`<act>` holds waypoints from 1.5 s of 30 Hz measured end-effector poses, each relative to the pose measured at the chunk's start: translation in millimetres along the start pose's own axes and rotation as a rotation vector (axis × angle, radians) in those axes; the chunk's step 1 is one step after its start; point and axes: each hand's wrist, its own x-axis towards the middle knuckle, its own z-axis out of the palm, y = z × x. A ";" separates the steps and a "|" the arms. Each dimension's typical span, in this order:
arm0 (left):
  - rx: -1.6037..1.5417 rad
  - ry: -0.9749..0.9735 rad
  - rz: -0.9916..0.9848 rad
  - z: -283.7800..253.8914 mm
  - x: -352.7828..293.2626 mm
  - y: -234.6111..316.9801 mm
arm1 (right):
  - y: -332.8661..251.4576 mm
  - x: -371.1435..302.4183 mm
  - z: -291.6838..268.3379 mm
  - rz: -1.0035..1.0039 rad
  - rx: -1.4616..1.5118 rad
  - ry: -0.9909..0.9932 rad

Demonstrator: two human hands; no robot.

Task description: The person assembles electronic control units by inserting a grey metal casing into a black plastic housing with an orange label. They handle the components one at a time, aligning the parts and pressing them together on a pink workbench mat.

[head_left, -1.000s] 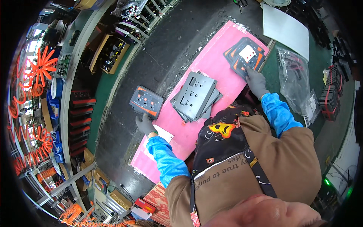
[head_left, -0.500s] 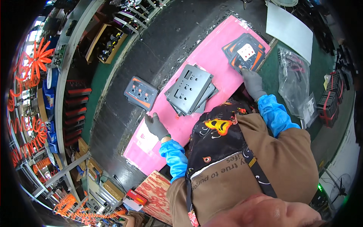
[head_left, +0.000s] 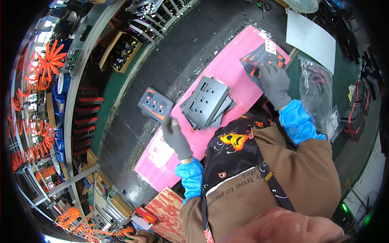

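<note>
My right hand, in a grey glove, grips the near edge of a black-and-orange faceplate on the stack at the mat's far right end. A white card with red marks lies at that stack's far side. My left hand, also gloved in grey, is raised over the pink mat with its fingers stretched out, slightly blurred, and nothing visible in them. Between the hands sit several stacked dark metal plates with cutouts. Just beyond my left hand lies another black-and-orange panel with round holes.
A clear plastic bag and a white sheet lie to the right, near strapped black parts. Scissors rest at the far edge. Racks and a box of parts stand at the left, above a red-patterned board.
My right hand has moved farther over the stack and the faceplate there has shifted, with the white card now farther away. My left hand has lifted and turned its fingers upward.
</note>
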 end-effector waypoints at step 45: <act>-0.767 -0.300 -0.219 47.4 -42.8 70.8 | -154.2 24.1 -48.4 -0.366 1.001 -0.112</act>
